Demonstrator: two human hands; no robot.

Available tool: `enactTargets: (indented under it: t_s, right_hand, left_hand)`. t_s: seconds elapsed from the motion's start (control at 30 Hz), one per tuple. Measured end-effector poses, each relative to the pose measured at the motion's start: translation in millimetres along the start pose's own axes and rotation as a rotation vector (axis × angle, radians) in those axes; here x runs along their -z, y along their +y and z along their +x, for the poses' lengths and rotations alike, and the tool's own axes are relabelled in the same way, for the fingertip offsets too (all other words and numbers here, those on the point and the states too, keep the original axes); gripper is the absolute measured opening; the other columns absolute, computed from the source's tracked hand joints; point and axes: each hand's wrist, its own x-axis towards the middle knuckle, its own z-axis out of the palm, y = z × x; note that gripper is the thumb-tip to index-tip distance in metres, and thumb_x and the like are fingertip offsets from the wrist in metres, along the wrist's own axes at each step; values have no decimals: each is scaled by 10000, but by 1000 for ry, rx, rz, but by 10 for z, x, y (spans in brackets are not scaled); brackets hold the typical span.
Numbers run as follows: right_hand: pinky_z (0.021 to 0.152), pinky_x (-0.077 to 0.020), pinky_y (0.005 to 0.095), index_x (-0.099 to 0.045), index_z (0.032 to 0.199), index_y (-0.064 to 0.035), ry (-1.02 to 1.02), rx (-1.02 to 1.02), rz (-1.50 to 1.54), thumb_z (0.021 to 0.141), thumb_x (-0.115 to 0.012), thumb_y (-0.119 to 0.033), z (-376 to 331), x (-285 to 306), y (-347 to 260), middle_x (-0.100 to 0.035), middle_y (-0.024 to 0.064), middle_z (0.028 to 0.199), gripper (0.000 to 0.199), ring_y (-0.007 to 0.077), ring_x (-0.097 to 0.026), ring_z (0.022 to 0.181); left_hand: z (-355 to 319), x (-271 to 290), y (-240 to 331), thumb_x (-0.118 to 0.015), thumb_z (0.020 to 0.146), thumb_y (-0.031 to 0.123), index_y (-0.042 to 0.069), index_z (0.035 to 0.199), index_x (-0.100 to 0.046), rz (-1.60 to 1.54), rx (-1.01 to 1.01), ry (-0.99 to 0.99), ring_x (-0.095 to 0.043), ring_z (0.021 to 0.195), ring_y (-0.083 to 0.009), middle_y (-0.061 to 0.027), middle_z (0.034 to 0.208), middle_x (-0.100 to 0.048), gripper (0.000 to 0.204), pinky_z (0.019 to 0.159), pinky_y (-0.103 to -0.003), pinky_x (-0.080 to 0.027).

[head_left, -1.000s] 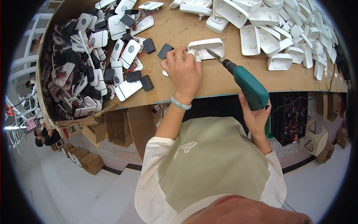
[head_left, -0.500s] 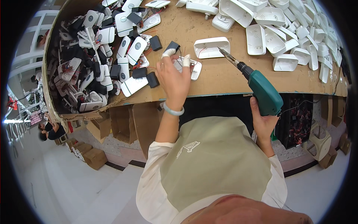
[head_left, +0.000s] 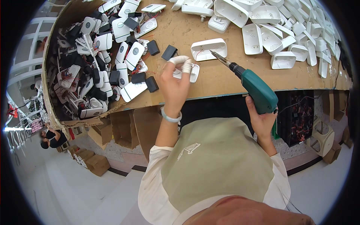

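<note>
My left hand (head_left: 173, 84), its thumb and forefinger wrapped in white finger covers, is closed in a pinch over a small white panel (head_left: 194, 73). Whatever lies between those fingertips is too small or hidden to make out. A red wire runs from the panel to a shallow white plastic housing (head_left: 204, 45) just beyond it. In my right hand (head_left: 262, 122) is a green soldering gun (head_left: 259, 90); its metal tip points up and left, over the housing's near side. A black box-shaped part (head_left: 169, 52) lies just beyond my left hand.
A heap of white panels with black boxes and wires (head_left: 93, 71) fills the left side, behind a cardboard wall (head_left: 50, 90). White housings (head_left: 272, 39) pile up at the far right. Below the table's right edge stands a black crate (head_left: 298, 120) beside a stool (head_left: 323, 137).
My left thumb and forefinger have come together, having been apart. The black box part now lies free of my fingers. The soldering gun and table contents appear slightly farther left in view.
</note>
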Motion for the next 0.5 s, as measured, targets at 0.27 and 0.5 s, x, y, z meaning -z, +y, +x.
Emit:
enactTargets:
  t_s: [0.27, 0.5]
  right_hand:
    - [762, -498, 308, -674, 990, 9, -38, 200, -84, 861, -768, -47, 190, -204, 118, -619, 120, 993, 170, 227, -618, 857]
    - [754, -507, 320, -662, 1001, 19, -43, 194, -109, 864, -772, -78, 223, -274, 131, -620, 137, 988, 201, 258, -625, 846]
  left_hand:
    - [117, -321, 21, -747, 746, 109, 63, 901, -758, 566, -337, 37, -563, 957, -270, -51, 912, -664, 162, 881, -434, -389]
    - [162, -396, 17, -760, 734, 124, 70, 848, -752, 634, -380, 100, -527, 1068, -296, -37, 1067, -660, 127, 927, -470, -371]
